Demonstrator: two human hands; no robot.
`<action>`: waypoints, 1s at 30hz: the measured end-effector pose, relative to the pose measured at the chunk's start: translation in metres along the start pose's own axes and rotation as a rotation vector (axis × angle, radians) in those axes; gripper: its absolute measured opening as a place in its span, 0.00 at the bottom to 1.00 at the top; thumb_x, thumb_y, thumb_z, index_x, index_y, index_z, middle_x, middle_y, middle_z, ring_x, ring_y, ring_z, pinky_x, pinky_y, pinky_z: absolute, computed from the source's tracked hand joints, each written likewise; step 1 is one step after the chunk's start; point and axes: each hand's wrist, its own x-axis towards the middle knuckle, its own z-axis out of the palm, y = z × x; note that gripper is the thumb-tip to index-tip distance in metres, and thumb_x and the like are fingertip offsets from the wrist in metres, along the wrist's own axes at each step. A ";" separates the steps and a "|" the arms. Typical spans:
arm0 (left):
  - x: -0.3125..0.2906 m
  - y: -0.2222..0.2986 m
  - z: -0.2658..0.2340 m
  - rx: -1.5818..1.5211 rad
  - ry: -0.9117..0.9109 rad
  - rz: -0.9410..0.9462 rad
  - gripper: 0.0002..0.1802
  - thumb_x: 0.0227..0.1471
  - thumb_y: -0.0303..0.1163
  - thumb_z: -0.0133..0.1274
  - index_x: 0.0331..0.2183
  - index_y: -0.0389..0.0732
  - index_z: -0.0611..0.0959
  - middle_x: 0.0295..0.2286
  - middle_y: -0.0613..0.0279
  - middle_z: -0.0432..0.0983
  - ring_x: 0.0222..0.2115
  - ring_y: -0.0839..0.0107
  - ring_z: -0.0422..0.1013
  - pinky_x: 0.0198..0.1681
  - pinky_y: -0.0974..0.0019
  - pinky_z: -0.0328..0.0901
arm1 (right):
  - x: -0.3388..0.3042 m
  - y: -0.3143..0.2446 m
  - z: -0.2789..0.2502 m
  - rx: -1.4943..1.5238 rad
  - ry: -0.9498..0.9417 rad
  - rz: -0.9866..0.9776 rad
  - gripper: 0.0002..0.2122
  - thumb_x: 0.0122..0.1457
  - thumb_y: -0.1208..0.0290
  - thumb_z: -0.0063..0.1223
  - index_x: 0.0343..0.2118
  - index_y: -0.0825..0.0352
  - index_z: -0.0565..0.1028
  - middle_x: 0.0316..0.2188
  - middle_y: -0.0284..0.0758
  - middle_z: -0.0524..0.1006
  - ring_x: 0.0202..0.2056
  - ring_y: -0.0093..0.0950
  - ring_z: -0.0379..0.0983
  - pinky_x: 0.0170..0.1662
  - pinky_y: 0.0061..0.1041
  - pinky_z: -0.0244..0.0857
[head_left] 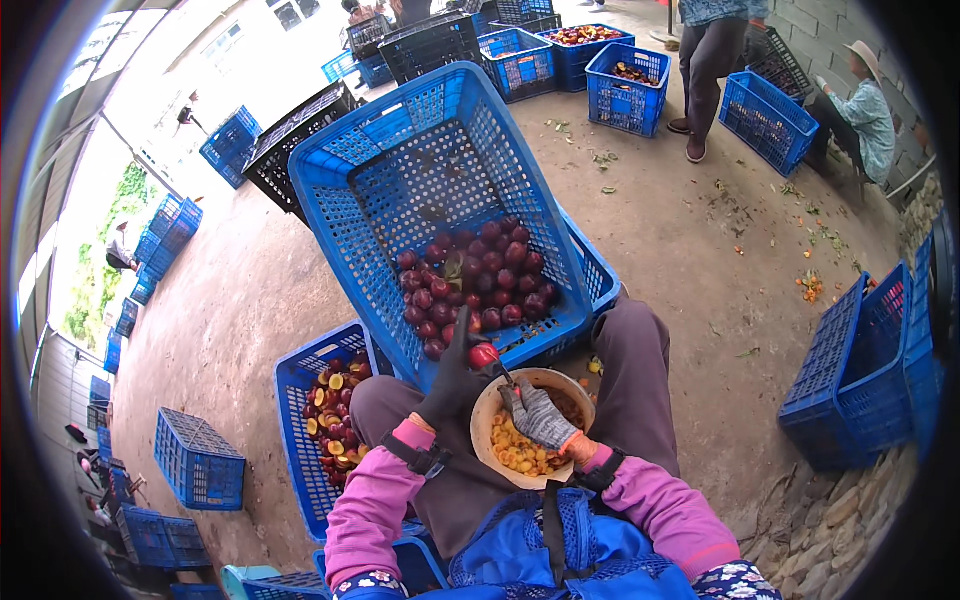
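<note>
Perforated plastic crate (400, 170), glossy plums (480, 275), rough concrete floor (690, 250).

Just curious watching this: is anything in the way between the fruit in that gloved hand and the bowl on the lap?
Nothing visible. The left hand holds the red fruit just above the bowl rim; the right hand, over the bowl, holds a small tool to it. The bowl's near side holds yellow pieces, with room left.

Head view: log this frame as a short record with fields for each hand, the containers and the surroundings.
left hand: black-gloved left hand grips a dark red round plum
right hand: grey knit-gloved right hand holds a small tool to the plum; blade not clear
lap: tan round bowl of yellow pits and scraps
front: tilted blue plastic lattice crate holding whole plums
person's left: blue crate of halved plums
surroundings: concrete floor, more blue crates, other people nearby
</note>
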 end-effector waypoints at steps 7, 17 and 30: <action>0.007 0.003 -0.030 0.164 -0.111 0.177 0.40 0.41 0.27 0.54 0.54 0.38 0.55 0.36 0.56 0.68 0.33 0.66 0.69 0.37 0.65 0.65 | -0.003 0.032 -0.006 0.451 0.139 0.109 0.13 0.57 0.64 0.39 0.33 0.70 0.69 0.21 0.49 0.72 0.24 0.45 0.70 0.28 0.40 0.62; -0.009 0.001 -0.028 -1.181 0.015 -0.507 0.19 0.55 0.39 0.42 0.46 0.42 0.65 0.33 0.62 0.67 0.29 0.68 0.71 0.28 0.72 0.69 | 0.103 0.095 -0.021 -0.223 0.153 0.177 0.11 0.55 0.63 0.40 0.33 0.67 0.68 0.25 0.44 0.71 0.27 0.41 0.69 0.30 0.37 0.63; -0.039 0.026 0.016 -0.837 -0.106 -0.580 0.25 0.54 0.57 0.31 0.33 0.46 0.69 0.18 0.70 0.65 0.13 0.80 0.60 0.15 0.79 0.53 | 0.055 -0.004 -0.081 0.365 0.067 -0.108 0.12 0.53 0.62 0.45 0.34 0.66 0.68 0.28 0.46 0.71 0.32 0.43 0.68 0.35 0.38 0.62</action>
